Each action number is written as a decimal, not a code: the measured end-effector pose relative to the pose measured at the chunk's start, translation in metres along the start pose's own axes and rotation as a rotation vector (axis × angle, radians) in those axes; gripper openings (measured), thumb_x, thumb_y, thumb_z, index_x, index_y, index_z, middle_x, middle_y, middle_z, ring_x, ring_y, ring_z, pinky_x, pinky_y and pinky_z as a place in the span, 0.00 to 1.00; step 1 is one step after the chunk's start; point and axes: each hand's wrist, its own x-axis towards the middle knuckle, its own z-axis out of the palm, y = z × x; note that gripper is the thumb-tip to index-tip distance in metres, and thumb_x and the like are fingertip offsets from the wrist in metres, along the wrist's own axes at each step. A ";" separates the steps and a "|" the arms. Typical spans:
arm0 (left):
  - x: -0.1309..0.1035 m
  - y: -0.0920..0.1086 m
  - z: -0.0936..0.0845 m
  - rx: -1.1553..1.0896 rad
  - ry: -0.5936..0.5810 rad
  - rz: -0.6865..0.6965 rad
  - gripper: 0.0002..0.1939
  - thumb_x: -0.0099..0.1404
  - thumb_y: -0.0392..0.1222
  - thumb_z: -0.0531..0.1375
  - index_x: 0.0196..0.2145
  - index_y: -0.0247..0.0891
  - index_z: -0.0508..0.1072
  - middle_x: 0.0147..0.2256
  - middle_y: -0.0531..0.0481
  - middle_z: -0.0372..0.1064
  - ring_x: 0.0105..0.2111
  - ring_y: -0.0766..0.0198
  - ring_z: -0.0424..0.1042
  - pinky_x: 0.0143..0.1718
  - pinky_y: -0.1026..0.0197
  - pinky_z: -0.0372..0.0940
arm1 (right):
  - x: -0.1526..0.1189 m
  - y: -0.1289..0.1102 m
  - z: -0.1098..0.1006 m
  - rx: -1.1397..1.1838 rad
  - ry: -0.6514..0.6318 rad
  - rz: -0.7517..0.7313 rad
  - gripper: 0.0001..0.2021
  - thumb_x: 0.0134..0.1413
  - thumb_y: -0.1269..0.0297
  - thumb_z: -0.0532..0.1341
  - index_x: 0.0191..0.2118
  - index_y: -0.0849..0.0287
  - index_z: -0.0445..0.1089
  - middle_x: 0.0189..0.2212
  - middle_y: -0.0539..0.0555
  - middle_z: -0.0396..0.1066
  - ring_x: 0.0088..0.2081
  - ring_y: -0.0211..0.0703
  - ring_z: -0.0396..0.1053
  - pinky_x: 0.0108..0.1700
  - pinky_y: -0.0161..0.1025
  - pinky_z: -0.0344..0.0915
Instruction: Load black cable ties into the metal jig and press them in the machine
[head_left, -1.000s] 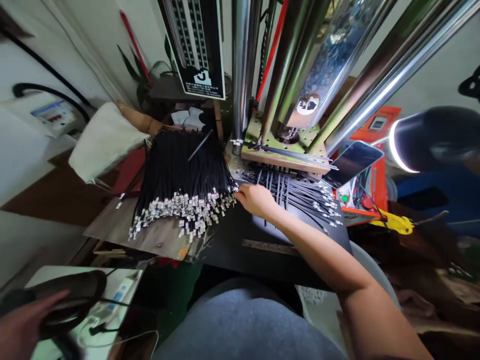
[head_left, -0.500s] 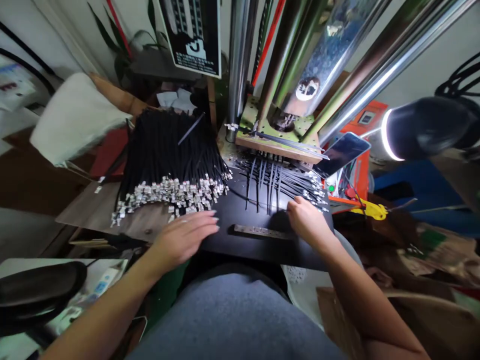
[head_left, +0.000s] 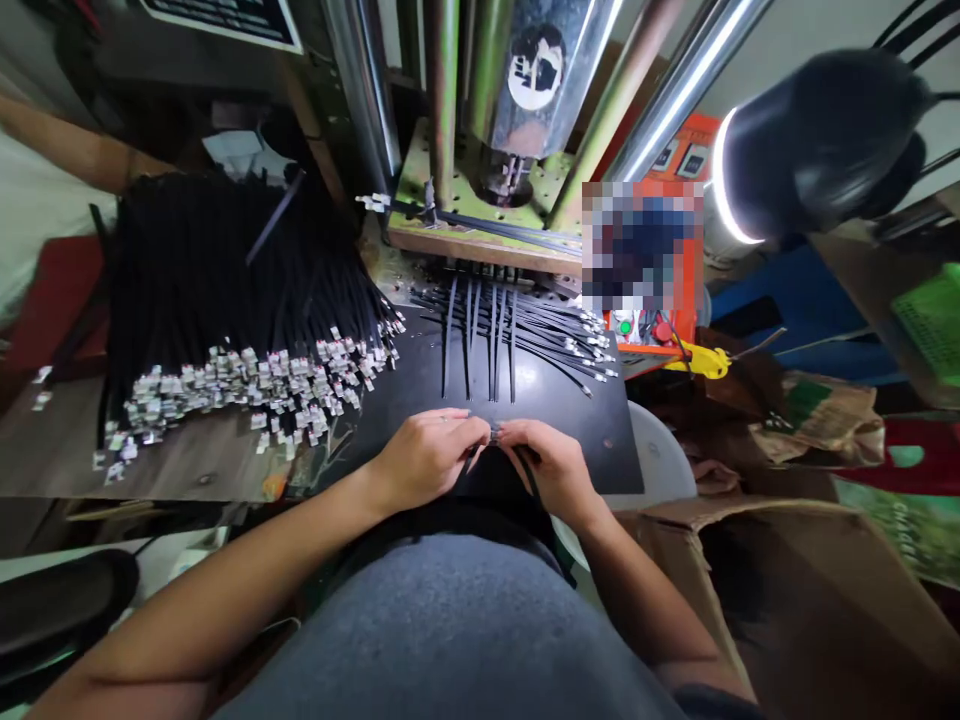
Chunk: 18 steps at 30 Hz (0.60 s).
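Observation:
My left hand [head_left: 431, 455] and my right hand [head_left: 551, 462] meet at the front of the black work surface [head_left: 540, 375], fingertips nearly touching. Between them they pinch a black strap with a small metal end [head_left: 493, 434]. Dark strap lengths hang below the fingers of each hand. Beyond my hands, several narrow black straps [head_left: 491, 340] lie lengthwise, their upper ends under the press plate. More straps with shiny ends [head_left: 592, 340] lie across to the right. A large bundle of black straps with silver ends [head_left: 247, 385] rests at the left.
A green press [head_left: 465, 215] with steel columns stands behind the surface. At the right are a lamp [head_left: 810, 150], yellow-handled pliers [head_left: 701, 360], a button box with green and red buttons [head_left: 626, 328], and an open cardboard box [head_left: 795, 520].
Both hands have come together at the front edge and now hold a strap. The metal bar on the surface no longer shows. The view has shifted right and closer.

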 end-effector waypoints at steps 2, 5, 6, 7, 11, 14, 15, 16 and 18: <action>0.003 0.004 -0.005 0.037 -0.055 -0.025 0.05 0.65 0.32 0.55 0.38 0.37 0.69 0.30 0.53 0.73 0.31 0.65 0.74 0.49 0.55 0.71 | 0.007 0.005 0.010 -0.013 -0.020 -0.001 0.07 0.65 0.70 0.55 0.36 0.58 0.70 0.36 0.55 0.76 0.41 0.41 0.75 0.45 0.37 0.72; 0.012 0.015 -0.010 0.134 -0.180 -0.081 0.06 0.64 0.30 0.54 0.36 0.37 0.68 0.29 0.52 0.71 0.31 0.61 0.73 0.40 0.57 0.71 | 0.011 0.000 0.007 -0.259 -0.163 -0.081 0.10 0.66 0.71 0.53 0.36 0.60 0.70 0.36 0.57 0.75 0.40 0.43 0.73 0.44 0.39 0.69; 0.015 0.019 -0.010 0.168 -0.215 -0.097 0.07 0.63 0.29 0.53 0.36 0.37 0.68 0.28 0.51 0.71 0.31 0.60 0.73 0.38 0.57 0.71 | 0.011 -0.003 0.006 -0.344 -0.201 -0.106 0.11 0.66 0.72 0.51 0.35 0.61 0.70 0.34 0.58 0.74 0.38 0.43 0.72 0.43 0.40 0.68; 0.017 0.022 -0.008 0.196 -0.238 -0.107 0.08 0.64 0.28 0.52 0.36 0.37 0.68 0.28 0.51 0.71 0.30 0.59 0.73 0.36 0.56 0.71 | 0.012 -0.005 0.004 -0.402 -0.226 -0.117 0.13 0.66 0.72 0.50 0.34 0.61 0.71 0.32 0.57 0.73 0.36 0.43 0.71 0.42 0.40 0.68; 0.012 0.025 -0.002 0.211 -0.194 -0.050 0.11 0.68 0.29 0.49 0.39 0.35 0.70 0.31 0.49 0.74 0.32 0.59 0.75 0.43 0.52 0.72 | 0.018 0.002 -0.010 -0.257 -0.309 -0.081 0.14 0.64 0.75 0.50 0.34 0.61 0.72 0.32 0.55 0.74 0.36 0.40 0.72 0.41 0.36 0.69; -0.010 0.007 -0.026 0.211 -0.135 0.001 0.16 0.70 0.30 0.48 0.51 0.36 0.69 0.46 0.47 0.75 0.48 0.60 0.74 0.56 0.51 0.67 | 0.040 0.008 -0.035 -0.118 -0.453 -0.014 0.13 0.61 0.76 0.55 0.43 0.58 0.74 0.40 0.53 0.77 0.41 0.38 0.75 0.45 0.35 0.70; -0.018 -0.002 -0.041 0.253 -0.121 -0.029 0.20 0.70 0.28 0.48 0.55 0.38 0.68 0.52 0.48 0.73 0.54 0.59 0.71 0.59 0.49 0.64 | 0.053 0.007 -0.041 -0.113 -0.464 0.016 0.13 0.60 0.76 0.56 0.45 0.57 0.74 0.41 0.52 0.78 0.42 0.38 0.75 0.46 0.35 0.70; -0.027 -0.012 -0.059 0.320 -0.113 -0.079 0.23 0.68 0.27 0.48 0.57 0.40 0.67 0.56 0.48 0.70 0.58 0.57 0.66 0.62 0.47 0.61 | 0.068 0.003 -0.043 -0.110 -0.462 0.046 0.14 0.59 0.75 0.57 0.46 0.56 0.75 0.42 0.51 0.78 0.42 0.38 0.75 0.46 0.35 0.69; -0.041 -0.033 -0.094 0.489 -0.107 -0.202 0.28 0.65 0.24 0.49 0.58 0.42 0.67 0.60 0.48 0.65 0.62 0.51 0.61 0.64 0.37 0.52 | 0.104 -0.007 -0.032 -0.071 -0.463 0.085 0.13 0.59 0.75 0.56 0.45 0.57 0.75 0.40 0.50 0.78 0.40 0.37 0.76 0.43 0.33 0.69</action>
